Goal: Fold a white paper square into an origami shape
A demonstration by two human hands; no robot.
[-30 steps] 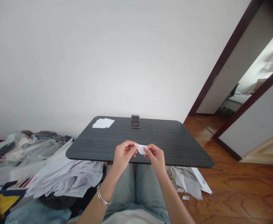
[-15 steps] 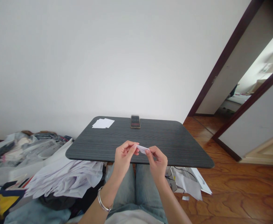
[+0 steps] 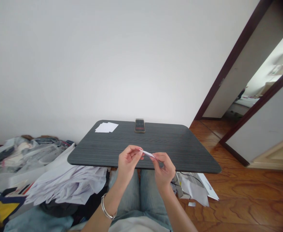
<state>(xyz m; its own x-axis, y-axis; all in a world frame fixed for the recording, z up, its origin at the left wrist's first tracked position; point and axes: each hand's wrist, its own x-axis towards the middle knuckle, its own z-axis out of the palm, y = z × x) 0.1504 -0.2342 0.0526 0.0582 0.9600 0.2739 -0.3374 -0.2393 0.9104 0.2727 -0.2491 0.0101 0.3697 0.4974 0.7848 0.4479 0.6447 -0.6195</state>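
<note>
A small white piece of paper (image 3: 147, 153), seen nearly edge-on as a thin strip, is held in the air just above the near edge of the dark table (image 3: 180, 141). My left hand (image 3: 129, 159) pinches its left end between thumb and fingers; a silver bangle circles that wrist. At the other end, my right hand (image 3: 163, 167) grips the paper between thumb and forefinger, with the other fingers curled. Several white paper sheets (image 3: 106, 127) lie overlapping at the table's far left corner.
Near the table's back edge stands a phone-like device (image 3: 139, 125), its screen blurred. Piled clothes and plastic bags (image 3: 47, 161) fill the left side. Under the table's right side are a white box with papers (image 3: 194, 190) and black cables. A doorway opens at right.
The paper has tilted from showing its face to nearly edge-on. My right hand has shifted slightly right, while my left hand has barely moved.
</note>
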